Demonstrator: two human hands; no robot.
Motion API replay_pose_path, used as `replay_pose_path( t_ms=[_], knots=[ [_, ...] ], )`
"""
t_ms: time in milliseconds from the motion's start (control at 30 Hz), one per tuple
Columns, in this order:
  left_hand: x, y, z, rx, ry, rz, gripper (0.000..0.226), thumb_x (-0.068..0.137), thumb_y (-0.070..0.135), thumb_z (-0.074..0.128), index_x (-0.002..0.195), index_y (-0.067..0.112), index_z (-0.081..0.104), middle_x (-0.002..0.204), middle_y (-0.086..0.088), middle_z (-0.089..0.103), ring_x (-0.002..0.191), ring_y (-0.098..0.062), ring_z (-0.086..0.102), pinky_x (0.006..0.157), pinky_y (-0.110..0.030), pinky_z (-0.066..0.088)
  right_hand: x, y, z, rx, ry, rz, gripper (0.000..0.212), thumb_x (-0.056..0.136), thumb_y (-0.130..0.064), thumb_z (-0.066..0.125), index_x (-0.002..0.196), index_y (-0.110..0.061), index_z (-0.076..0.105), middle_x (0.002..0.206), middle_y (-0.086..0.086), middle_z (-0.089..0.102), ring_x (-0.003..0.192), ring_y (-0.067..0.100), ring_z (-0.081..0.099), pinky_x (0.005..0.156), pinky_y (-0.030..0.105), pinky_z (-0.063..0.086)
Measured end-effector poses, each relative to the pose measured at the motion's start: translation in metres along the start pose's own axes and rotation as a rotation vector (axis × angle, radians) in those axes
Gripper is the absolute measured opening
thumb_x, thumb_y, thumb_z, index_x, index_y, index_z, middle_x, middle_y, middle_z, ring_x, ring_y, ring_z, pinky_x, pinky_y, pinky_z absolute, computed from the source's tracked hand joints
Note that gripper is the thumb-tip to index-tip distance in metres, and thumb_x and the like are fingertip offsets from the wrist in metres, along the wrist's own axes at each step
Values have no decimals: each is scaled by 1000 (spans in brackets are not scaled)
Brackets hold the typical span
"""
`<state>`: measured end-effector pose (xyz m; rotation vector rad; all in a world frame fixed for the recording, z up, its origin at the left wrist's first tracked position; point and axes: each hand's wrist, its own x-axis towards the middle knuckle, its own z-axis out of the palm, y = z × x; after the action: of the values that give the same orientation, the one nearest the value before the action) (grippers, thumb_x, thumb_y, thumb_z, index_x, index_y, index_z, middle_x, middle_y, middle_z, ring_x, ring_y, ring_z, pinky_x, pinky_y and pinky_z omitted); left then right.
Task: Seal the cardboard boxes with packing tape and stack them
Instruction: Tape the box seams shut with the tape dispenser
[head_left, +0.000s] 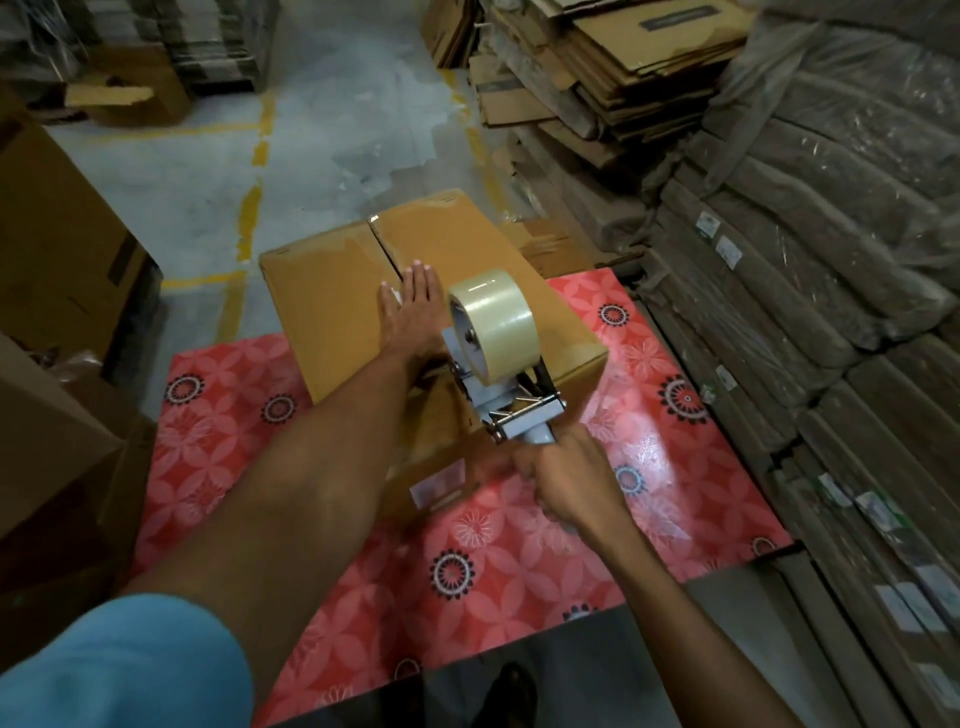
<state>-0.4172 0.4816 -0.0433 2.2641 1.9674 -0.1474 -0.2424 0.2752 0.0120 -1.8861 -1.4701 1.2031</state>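
A brown cardboard box (332, 291) lies on a red flowered table (519, 545), its two top flaps closed along a centre seam. My left hand (410, 312) presses flat on the box top beside the seam, fingers straight. My right hand (571, 480) grips the handle of a grey tape dispenser (511, 410) at the box's near edge. A roll of clear packing tape (493, 319) sits on the dispenser, above the box top.
Large cardboard boxes (57, 249) stand at the left. Flattened cartons (623, 67) are piled at the back right, and plastic-wrapped bundles (831, 312) line the right side. The grey floor with yellow lines (249, 208) lies beyond the table.
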Motion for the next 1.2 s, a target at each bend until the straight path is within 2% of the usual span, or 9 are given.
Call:
replay_pose_path(
  t_ms=[100, 200, 367, 567, 700, 833, 967, 1100, 1200],
  knots=[
    [8, 4, 1, -75, -5, -26, 95, 101, 65, 32, 158, 2, -11, 167, -15, -16, 155, -30, -12, 120, -59, -10, -28, 16, -9, -41, -6, -2, 22, 84, -11, 62, 63, -12, 56, 63, 2, 56, 53, 13, 47, 49, 23, 37],
    [11, 8, 1, -150, 20, -70, 93, 96, 73, 4, 159, 6, -10, 167, -11, -16, 155, -25, -14, 121, -55, -14, -69, 51, -12, 41, 81, 112, 21, 66, -22, 65, 54, -10, 52, 49, -2, 51, 45, 15, 43, 43, 28, 29],
    [3, 14, -3, -129, 56, -68, 93, 96, 72, 2, 160, 6, -5, 168, -13, -11, 156, -26, -11, 123, -56, -9, -66, 78, 5, 87, 127, 156, 20, 52, -26, 60, 58, -8, 58, 53, 1, 59, 50, 21, 52, 48, 34, 38],
    [-91, 28, 14, -69, 57, 446, 77, 98, 54, -2, 161, 11, -1, 167, -10, -10, 155, -27, -10, 123, -52, -12, -47, 91, 20, 194, 127, 162, 7, 51, -22, 62, 51, -17, 57, 46, -5, 52, 45, 18, 47, 47, 28, 34],
    [-115, 5, 17, -112, 85, 537, 74, 98, 57, -9, 162, 24, 7, 169, 1, 1, 156, -24, -6, 125, -53, -7, -40, 104, 30, 277, 100, 164, 8, 52, -16, 61, 48, -17, 54, 45, -3, 50, 43, 18, 44, 48, 30, 34],
    [-119, 9, 20, -16, 103, 513, 66, 101, 54, -4, 162, 29, 3, 169, 4, 0, 156, -23, -6, 125, -56, -4, -35, 102, 34, 397, 55, 162, 19, 52, -8, 57, 41, -19, 47, 43, -5, 42, 37, 14, 35, 46, 25, 27],
    [-117, 13, 20, -18, 81, 473, 65, 104, 62, 4, 161, 32, 0, 168, 7, -3, 155, -21, -10, 124, -57, -4, -42, 107, 35, 796, -106, 422, 13, 51, -5, 56, 62, -11, 51, 53, 7, 39, 36, 18, 33, 44, 21, 27],
    [-116, 20, 22, 15, 86, 417, 78, 99, 72, 25, 162, 32, 2, 169, 7, -2, 156, -20, -6, 125, -52, -2, -56, 148, 24, 742, 240, 437, 6, 64, -12, 57, 70, -11, 56, 54, 7, 46, 38, 18, 39, 43, 22, 30],
    [-119, 27, 25, 16, 90, 375, 82, 98, 65, 40, 162, 31, 1, 170, 5, 0, 157, -22, -4, 126, -48, 0, -40, 180, 3, 346, 483, 365, 27, 70, -32, 62, 89, -13, 65, 79, 14, 67, 70, 34, 65, 63, 39, 50]
  ],
)
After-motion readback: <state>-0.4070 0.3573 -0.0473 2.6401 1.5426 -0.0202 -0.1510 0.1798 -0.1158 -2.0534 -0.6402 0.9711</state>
